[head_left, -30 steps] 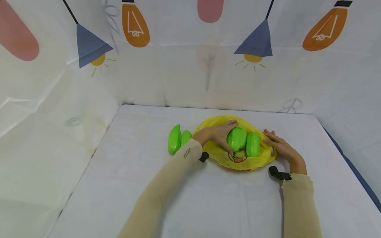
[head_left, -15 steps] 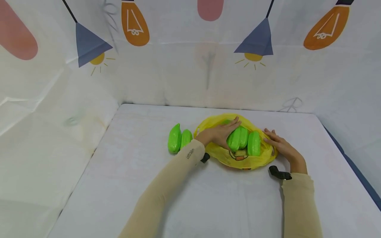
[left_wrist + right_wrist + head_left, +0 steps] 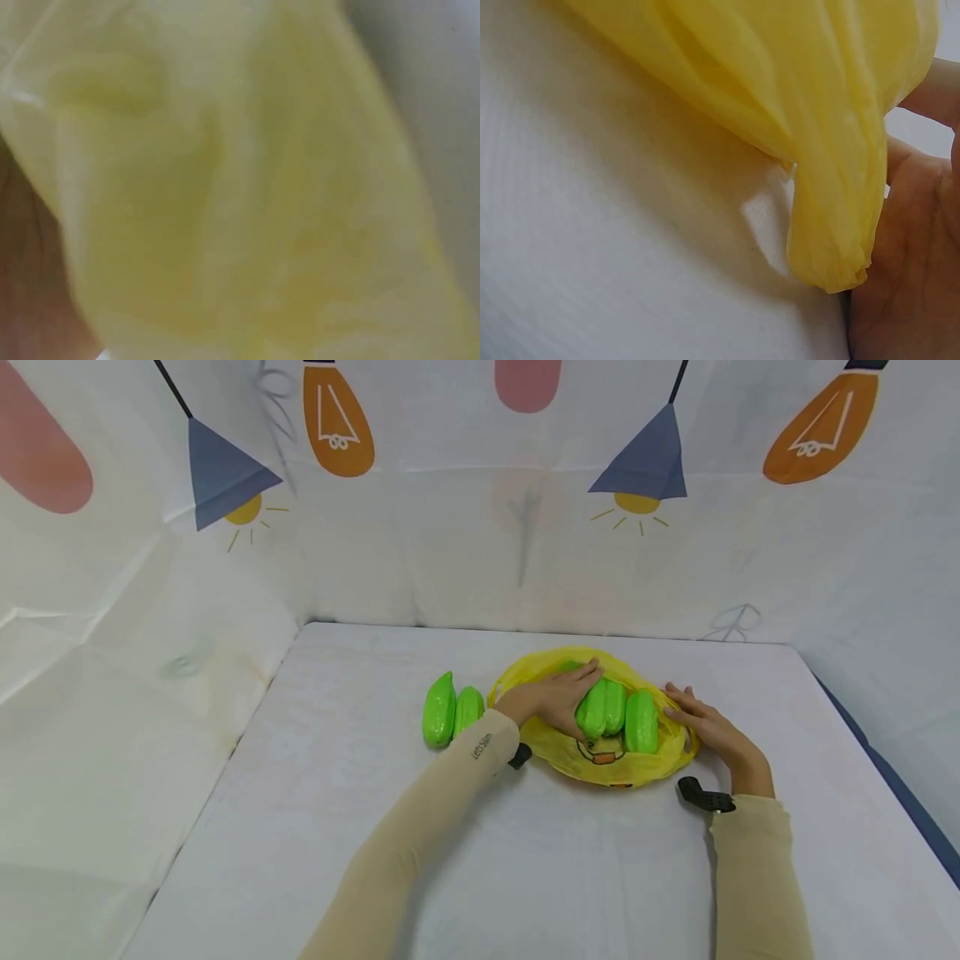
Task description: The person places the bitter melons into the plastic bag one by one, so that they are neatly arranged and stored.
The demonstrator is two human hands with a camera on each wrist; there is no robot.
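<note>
Two green toy vegetables [image 3: 617, 717] sit on the yellow plastic bag [image 3: 600, 760] mid-worktop, two more green ones [image 3: 451, 713] lie just left of it, touching each other. Change since a second ago: left hand [image 3: 551, 697] has rolled the left vegetable on the bag a bit, so it now leans against its neighbour instead of standing apart; between the half-second picture and now almost nothing moves. Left fingers curl over that vegetable, holding it. Right hand [image 3: 712, 731] lies on the bag's right rim as before, fingers nearly straight, pressing the plastic down; nothing pinched that head view shows. My read: the pieces are being settled into the bag, the outer pair not yet touched. Head view gives the whole layout on the white worktop [image 3: 525, 860]. Left wrist view is only blurred yellow plastic, no fingers readable. Right wrist view shows what head hides: a bag fold [image 3: 832, 217] hanging against the right palm [image 3: 907, 255], above the white surface.
</note>
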